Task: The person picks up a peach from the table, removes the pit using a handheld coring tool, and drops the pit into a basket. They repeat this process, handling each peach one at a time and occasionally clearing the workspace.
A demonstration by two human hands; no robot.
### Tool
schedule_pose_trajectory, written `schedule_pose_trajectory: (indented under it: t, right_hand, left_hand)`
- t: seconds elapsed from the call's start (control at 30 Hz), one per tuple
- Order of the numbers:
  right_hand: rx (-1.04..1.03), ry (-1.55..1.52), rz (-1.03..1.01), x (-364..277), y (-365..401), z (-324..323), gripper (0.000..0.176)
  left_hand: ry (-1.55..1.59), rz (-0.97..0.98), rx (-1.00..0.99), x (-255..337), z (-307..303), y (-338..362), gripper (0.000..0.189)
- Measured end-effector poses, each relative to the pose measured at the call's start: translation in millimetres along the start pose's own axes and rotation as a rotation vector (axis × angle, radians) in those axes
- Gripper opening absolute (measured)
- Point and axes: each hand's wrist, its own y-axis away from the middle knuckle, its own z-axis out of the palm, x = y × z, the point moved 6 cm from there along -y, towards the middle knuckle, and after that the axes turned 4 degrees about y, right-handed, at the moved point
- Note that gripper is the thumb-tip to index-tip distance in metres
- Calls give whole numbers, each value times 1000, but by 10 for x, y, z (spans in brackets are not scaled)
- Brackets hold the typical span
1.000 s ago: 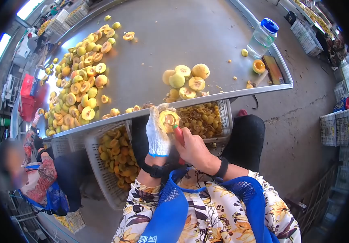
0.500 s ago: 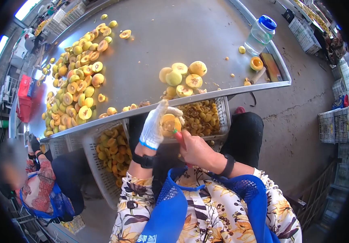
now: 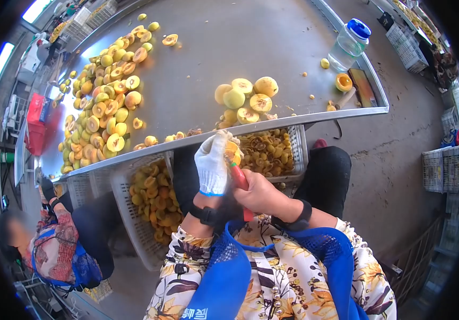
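Note:
My left hand point(image 3: 212, 164), in a white glove with a blue cuff, is closed around a halved yellow fruit point(image 3: 233, 152). My bare right hand point(image 3: 258, 191) grips a red-handled tool point(image 3: 238, 177), whose tip meets the fruit's cut face. Both hands are in front of the metal table's near edge. Just beyond them on the table sits a small cluster of whole and halved fruit point(image 3: 234, 99). Under the edge stands a crate of fruit pieces point(image 3: 266, 154).
A large fruit pile point(image 3: 101, 112) covers the table's left side. A blue-lidded bottle point(image 3: 348, 45) and a hollowed fruit half point(image 3: 343, 82) are at the right. Another crate point(image 3: 133, 224) stands lower left. A co-worker point(image 3: 53, 245) sits at far left, near a red box point(image 3: 37, 122).
The fruit half has turned in my left hand, so less of its cut face shows. The red tool handle is now more visible. The whole view has shifted slightly.

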Motion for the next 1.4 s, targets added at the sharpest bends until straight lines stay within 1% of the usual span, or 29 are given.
schedule_pose_trajectory:
  t: [0.03, 0.13, 0.2, 0.23, 0.33, 0.37, 0.47, 0.5, 0.6, 0.63, 0.73, 0.77, 0.83, 0.87, 0.9, 0.93, 0.97, 1.0, 1.03, 1.07, 1.1, 1.13, 1.2, 1.3, 1.33, 1.37, 1.4]
  right_hand:
    - [-21, 1, -25, -1, -3, -11, 14]
    - [-73, 40, -94, 11, 5, -56, 13]
    - [-96, 109, -138, -15, 32, -70, 13]
    - [-117, 73, -123, -6, 42, -57, 14]
    - [-190, -38, -61, 23, 58, -38, 15]
    - [-227, -78, -28, 19, 55, -51, 15]
    - [-340, -270, 72, 82, 72, -17, 16]
    - [-380, -343, 105, 97, 78, -3, 17]
    - [-472, -519, 169, 57, 130, 41, 19]
    - [-483, -610, 176, 75, 127, 69, 18]
    - [-524, -845, 214, 161, 116, 146, 18]
    - [-550, -894, 232, 153, 102, 146, 18]
    - [-612, -958, 232, 148, 96, 178, 20]
    - [-666, -907, 208, 107, 146, 215, 20]
    - [-719, -855, 186, 40, 216, 244, 20]
    - [-763, -807, 162, -1, 272, 266, 21]
    - [-731, -721, 110, -18, 251, 302, 21]
    - [-655, -678, 100, 12, 235, 259, 20]
    - [-587, -631, 90, 37, 210, 213, 20]
    - [-523, -581, 78, 58, 174, 179, 19]
    - [-370, -357, -31, 145, 56, 106, 20]
    - [-73, 127, -122, 344, -59, -37, 19]
    - [233, 605, 14, 785, -149, -306, 22]
    - [414, 464, -6, 658, -131, -520, 24]
    - [399, 406, 50, 500, -77, -573, 24]
    - [421, 394, 43, 454, -50, -614, 24]
    - [448, 382, 35, 417, -22, -673, 24]
  left_hand:
    - [-55, 53, -5, -17, -23, -14, 23]
    - [-113, -27, -170, -17, 22, -43, 30]
    - [-33, -193, -311, -95, 12, -65, 31]
    - [8, -274, -382, -127, 34, -54, 32]
    - [-57, -168, -277, -47, 55, -6, 34]
    - [-139, -116, -240, -29, 50, 0, 33]
    - [-270, 125, -124, -22, -10, -30, 26]
    - [-283, 65, -141, -82, -35, -55, 33]
    - [-172, 23, -360, -187, 7, -42, 42]
    - [-179, -25, -316, -205, 5, -11, 49]
    - [117, -254, -195, -244, 37, -5, 48]
    - [56, -214, -105, -249, -47, -34, 46]
    - [326, -359, 27, -226, -80, -64, 44]
    - [460, -431, 92, -208, -122, -66, 43]
    - [463, -339, 39, -230, -375, -201, 43]
    - [472, -293, 7, -228, -650, -339, 41]
    - [360, -166, 99, -24, -800, -280, 40]
    - [70, 18, 235, 202, -988, -175, 38]
    - [-91, 63, 414, 374, -1242, -119, 34]
    - [-248, 237, 502, 544, -1500, -57, 32]
    - [-565, 253, 564, 648, -1895, -61, 34]
    - [-1098, 318, 552, 846, -1945, 27, 29]
    - [-1622, 738, 511, 1106, -1938, 123, 26]
    - [-1327, 736, 482, 1187, -1186, 131, 24]
    - [-1331, 826, 384, 1084, -1016, -5, 24]
    - [-1443, 805, 352, 1048, -570, -3, 25]
    - [-1525, 759, 259, 917, -284, -120, 32]
